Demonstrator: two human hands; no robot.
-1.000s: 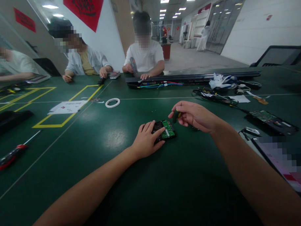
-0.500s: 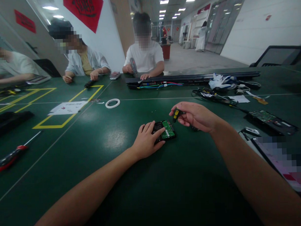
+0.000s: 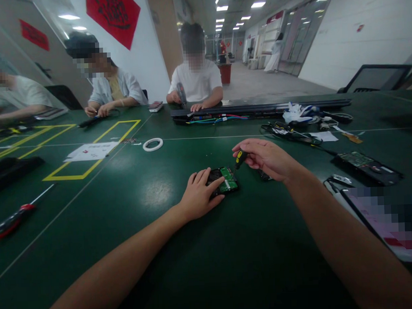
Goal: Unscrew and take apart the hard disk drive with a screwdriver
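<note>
A hard drive [image 3: 230, 184] with a green circuit board lies on the green table. Across its left side rests my left hand [image 3: 202, 193], fingers spread, the index finger reaching over the board and the thumb along the near edge; the hand hides much of the drive. My right hand [image 3: 265, 158] is closed round the handle of a small black and yellow screwdriver [image 3: 240, 159]. The screwdriver points down at the board's far right corner; whether its tip sits in a screw is too small to tell. Another dark part [image 3: 265, 175] lies partly hidden beneath my right hand.
A second drive-like device [image 3: 367, 168] and a blurred-out clipboard-like item [image 3: 370, 221] lie at the right. Cables [image 3: 291, 132] and white gloves [image 3: 297, 113] sit farther back. A tape roll [image 3: 153, 144] and a red-black screwdriver [image 3: 20, 215] are leftward. Co-workers sit opposite.
My right hand has tilted the screwdriver and its shaft now reaches the board's corner. My left hand stays on the drive. At the far left, a co-worker's hands have come together on a dark object.
</note>
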